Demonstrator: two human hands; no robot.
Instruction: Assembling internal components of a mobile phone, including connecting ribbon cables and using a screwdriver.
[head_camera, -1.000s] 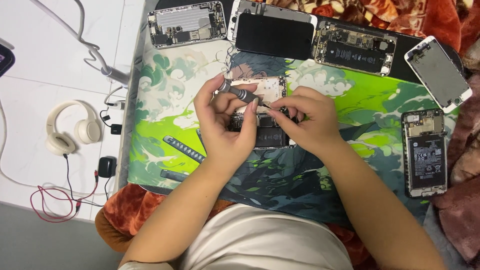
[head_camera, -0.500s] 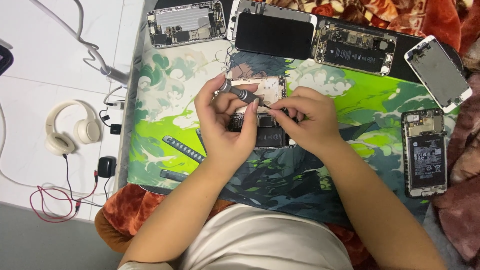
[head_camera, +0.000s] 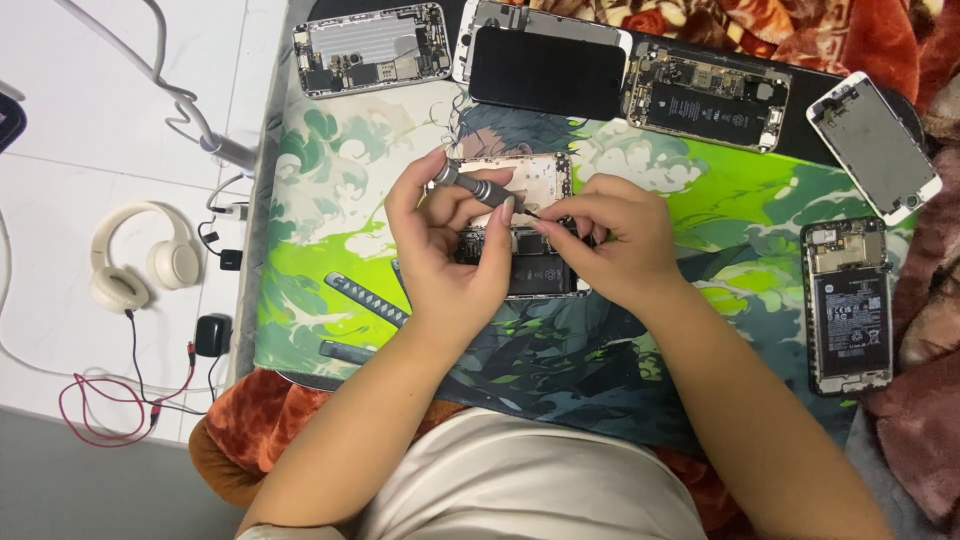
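Head view — two hands are working over one opened phone (head_camera: 530, 250) at mid-mat.
Left hand (head_camera: 450, 250) is gripping a grey screwdriver (head_camera: 478, 188); right hand (head_camera: 610, 240) is pinching its tip. Five more dismantled phones are lying far and right — one cream headphones (head_camera: 135, 265) left.

Screens and labels on the printed green mat:
- Black phone screen (head_camera: 547, 72), dark, rectangular, lying flat at the far edge, between two opened phones
- White-framed screen panel (head_camera: 872, 146), face down, grey metal back showing, tilted, far right corner
- Opened phone (head_camera: 846, 304) at right edge: black battery label with small white print
- Opened phone (head_camera: 707, 97) at far right of centre: black battery label
- No packages or signs seen
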